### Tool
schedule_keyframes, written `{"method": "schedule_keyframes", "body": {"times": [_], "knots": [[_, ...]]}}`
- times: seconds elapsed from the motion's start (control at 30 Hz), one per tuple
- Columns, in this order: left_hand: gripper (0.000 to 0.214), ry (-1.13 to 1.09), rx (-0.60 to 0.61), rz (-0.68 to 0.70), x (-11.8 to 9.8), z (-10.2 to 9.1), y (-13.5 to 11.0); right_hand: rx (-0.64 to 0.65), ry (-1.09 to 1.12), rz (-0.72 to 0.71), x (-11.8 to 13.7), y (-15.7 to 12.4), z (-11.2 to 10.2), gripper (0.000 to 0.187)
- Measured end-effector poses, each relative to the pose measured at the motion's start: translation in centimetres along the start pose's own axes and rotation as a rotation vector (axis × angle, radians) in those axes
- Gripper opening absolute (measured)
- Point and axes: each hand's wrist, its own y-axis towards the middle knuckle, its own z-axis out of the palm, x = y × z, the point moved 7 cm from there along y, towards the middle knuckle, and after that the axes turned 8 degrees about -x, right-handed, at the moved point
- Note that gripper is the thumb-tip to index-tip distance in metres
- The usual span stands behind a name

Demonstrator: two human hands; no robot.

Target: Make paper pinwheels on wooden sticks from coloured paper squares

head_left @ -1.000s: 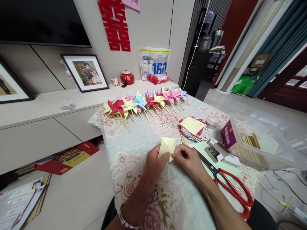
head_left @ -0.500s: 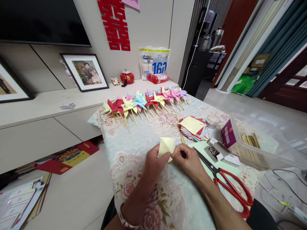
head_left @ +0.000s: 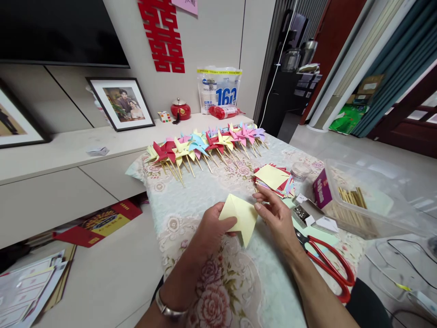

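Observation:
A pale yellow sheet of paper (head_left: pixel 243 218), creased and with pointed corners, is held above the floral tablecloth. My left hand (head_left: pixel 213 230) grips its left side, thumb on top and fingers underneath. At the paper's right edge is my right hand (head_left: pixel 275 216), its thumb and fingers apart; whether the thumb touches the paper I cannot tell. Red-handled scissors (head_left: pixel 329 264) lie partly hidden behind my right wrist. Beyond that hand sits a stack of coloured paper squares (head_left: pixel 273 177), a yellow one on top. Finished paper pinwheels (head_left: pixel 205 143) on sticks lie in rows at the table's far side.
A small open box of metal fasteners (head_left: pixel 302 216) stands right of my right hand. Behind it are a clear plastic bin (head_left: pixel 372 223) with sticks and a round clear container (head_left: pixel 301 171). The TV cabinet (head_left: pixel 68 159) borders the table's far left.
The yellow paper has opened out from a narrower folded shape. My right hand has let go its pinch at the centre and moved up and right, fingers spreading.

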Motion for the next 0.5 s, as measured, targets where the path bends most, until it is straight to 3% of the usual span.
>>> {"method": "schedule_keyframes", "body": {"times": [0.13, 0.23, 0.5], "knots": [[0.036, 0.170, 0.079, -0.021, -1.2, -0.2, 0.1, 0.241, 0.227, 0.237, -0.9, -0.7, 2.0, 0.071], [0.035, 0.256, 0.151, -0.040, -1.8, 0.2, 0.3, 0.341, 0.250, 0.352, -1.2, -1.4, 2.8, 0.083], [0.036, 0.506, 0.262, -0.036, -2.3, 1.2, 0.6, 0.479, 0.285, 0.420, -0.8, -2.4, 3.8, 0.102]]}}
